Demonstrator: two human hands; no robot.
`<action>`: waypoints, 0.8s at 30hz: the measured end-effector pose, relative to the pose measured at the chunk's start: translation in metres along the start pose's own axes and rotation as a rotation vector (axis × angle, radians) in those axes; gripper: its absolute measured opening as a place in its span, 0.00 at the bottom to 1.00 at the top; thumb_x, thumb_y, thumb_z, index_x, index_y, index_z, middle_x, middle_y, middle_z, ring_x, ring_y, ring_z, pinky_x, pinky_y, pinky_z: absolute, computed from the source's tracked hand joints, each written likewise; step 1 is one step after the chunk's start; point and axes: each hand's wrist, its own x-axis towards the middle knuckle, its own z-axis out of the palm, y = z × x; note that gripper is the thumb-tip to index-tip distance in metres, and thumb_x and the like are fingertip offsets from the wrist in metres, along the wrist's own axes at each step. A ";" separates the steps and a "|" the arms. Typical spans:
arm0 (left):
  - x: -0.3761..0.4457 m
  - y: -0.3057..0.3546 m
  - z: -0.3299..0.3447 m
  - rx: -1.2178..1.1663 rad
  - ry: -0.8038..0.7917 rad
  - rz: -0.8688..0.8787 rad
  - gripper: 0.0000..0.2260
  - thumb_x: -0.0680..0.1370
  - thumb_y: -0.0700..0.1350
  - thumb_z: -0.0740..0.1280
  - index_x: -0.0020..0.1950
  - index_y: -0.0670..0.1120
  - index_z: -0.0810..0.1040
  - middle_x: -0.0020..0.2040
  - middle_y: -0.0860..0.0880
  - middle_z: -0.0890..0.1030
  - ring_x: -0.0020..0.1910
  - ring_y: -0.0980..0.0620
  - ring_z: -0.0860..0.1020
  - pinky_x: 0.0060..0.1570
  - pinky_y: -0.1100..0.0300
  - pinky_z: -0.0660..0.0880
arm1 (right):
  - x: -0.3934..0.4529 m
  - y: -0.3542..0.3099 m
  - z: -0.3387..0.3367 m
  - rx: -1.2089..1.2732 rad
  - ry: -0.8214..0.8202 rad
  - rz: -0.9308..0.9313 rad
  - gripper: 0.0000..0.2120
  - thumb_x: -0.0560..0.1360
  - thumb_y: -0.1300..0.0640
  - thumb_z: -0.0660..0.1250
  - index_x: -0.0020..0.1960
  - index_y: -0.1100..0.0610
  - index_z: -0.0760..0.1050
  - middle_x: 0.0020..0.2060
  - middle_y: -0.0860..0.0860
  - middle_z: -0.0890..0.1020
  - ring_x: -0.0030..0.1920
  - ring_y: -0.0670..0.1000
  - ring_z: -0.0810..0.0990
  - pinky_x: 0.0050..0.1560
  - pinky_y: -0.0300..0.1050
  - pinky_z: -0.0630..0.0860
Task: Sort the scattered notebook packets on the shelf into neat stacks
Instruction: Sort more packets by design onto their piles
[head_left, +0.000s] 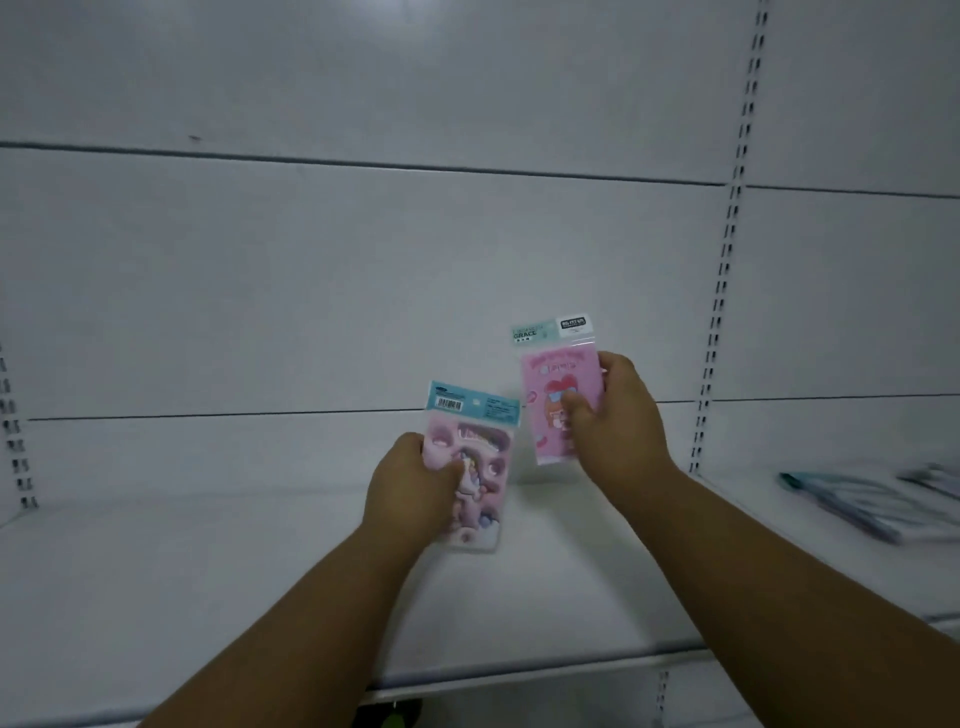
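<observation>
Two bare hands raised side by side over a white shelf (260, 597), each holding one pink notebook packet. Left hand (410, 491) gripping the left packet (478, 462) by its left edge, thumb curled across the cartoon cover, fingers hidden behind; blue header card with a barcode on top, packet tilted slightly, lower end above the middle of the shelf board. Right hand (618, 415) pinching the right packet (553, 395) from its right edge, thumb pressed on the printed figure, fingertips wrapped over the upper right side; pale green header card reading "GRACE" at the top, held higher and nearer the back wall than the left one. Packets close together but apart, a narrow gap of white panel between them. Both held clear of the shelf surface, neither resting on it. Forearms reaching in from the lower corners of the view across the front edge of the shelf. On the neighbouring shelf section to the right, beyond the slotted upright (727, 260), a blurred pile of flat packets (857, 506) lying near the back right, details too smeared to read. White back panels (363, 286) with dark horizontal seams behind everything
</observation>
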 end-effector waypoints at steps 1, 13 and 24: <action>-0.005 0.012 0.015 -0.060 -0.025 -0.005 0.05 0.74 0.49 0.67 0.47 0.50 0.75 0.43 0.49 0.82 0.38 0.51 0.81 0.42 0.54 0.81 | 0.002 0.007 -0.018 0.026 0.017 0.029 0.13 0.76 0.57 0.66 0.59 0.51 0.69 0.51 0.48 0.80 0.47 0.48 0.81 0.44 0.46 0.80; -0.104 0.202 0.261 -0.450 -0.302 0.034 0.01 0.76 0.47 0.67 0.47 0.52 0.77 0.42 0.49 0.84 0.34 0.51 0.84 0.30 0.55 0.81 | 0.033 0.138 -0.307 0.016 0.200 0.184 0.04 0.76 0.56 0.66 0.49 0.51 0.72 0.45 0.48 0.81 0.43 0.48 0.83 0.40 0.47 0.82; -0.106 0.266 0.396 -0.342 -0.218 0.006 0.05 0.73 0.46 0.64 0.42 0.47 0.78 0.39 0.46 0.83 0.35 0.48 0.83 0.40 0.50 0.83 | 0.082 0.225 -0.390 0.059 0.157 0.249 0.03 0.78 0.54 0.64 0.50 0.53 0.73 0.44 0.48 0.81 0.40 0.45 0.81 0.35 0.40 0.77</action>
